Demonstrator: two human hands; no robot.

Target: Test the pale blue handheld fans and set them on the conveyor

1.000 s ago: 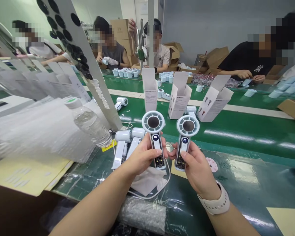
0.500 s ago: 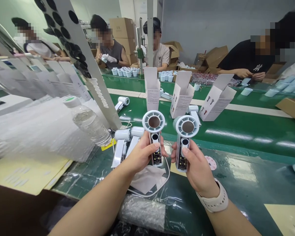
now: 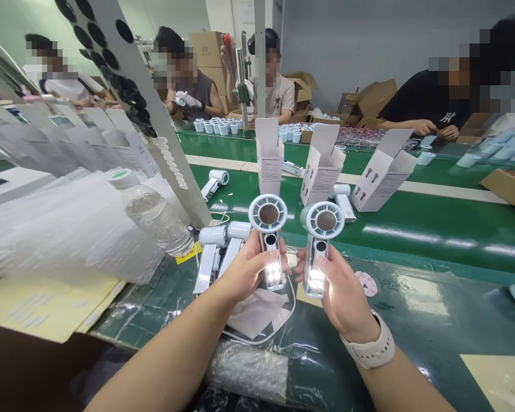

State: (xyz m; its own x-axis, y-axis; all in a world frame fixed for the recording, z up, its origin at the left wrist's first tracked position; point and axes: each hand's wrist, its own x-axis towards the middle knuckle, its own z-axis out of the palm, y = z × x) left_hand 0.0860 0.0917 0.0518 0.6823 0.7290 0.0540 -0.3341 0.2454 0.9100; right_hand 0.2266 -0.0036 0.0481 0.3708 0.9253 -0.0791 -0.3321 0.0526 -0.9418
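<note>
Two handheld fans were held up over the near edge of the bench, one in each hand. The left hand (image 3: 244, 274) was wrapped around the handle of the left fan (image 3: 268, 216), thumb pressed on its front. The right hand (image 3: 341, 292), with a pale watch (image 3: 369, 348) on its wrist, gripped the handle of the right fan (image 3: 325, 220) in the same way.

Two more fans (image 3: 212, 254) lay side by side on the bench just beside the left hand. Two others (image 3: 214, 182) lay farther off on the green belt (image 3: 412, 229). Three open white boxes (image 3: 321, 166) stood in a row on that belt behind the held pair. One water bottle (image 3: 152, 214) leaned at the left, and one white cable (image 3: 283, 323) looped under the hands. Four other people sat along the far side.

Each held fan stood nearly upright, its long axis running from the handle at the bottom to the round head at the top. The tops leaned slightly away from each other, so the heads were close but apart. Both round faces pointed toward the wearer, and a bright white light glowed low on each handle.
</note>
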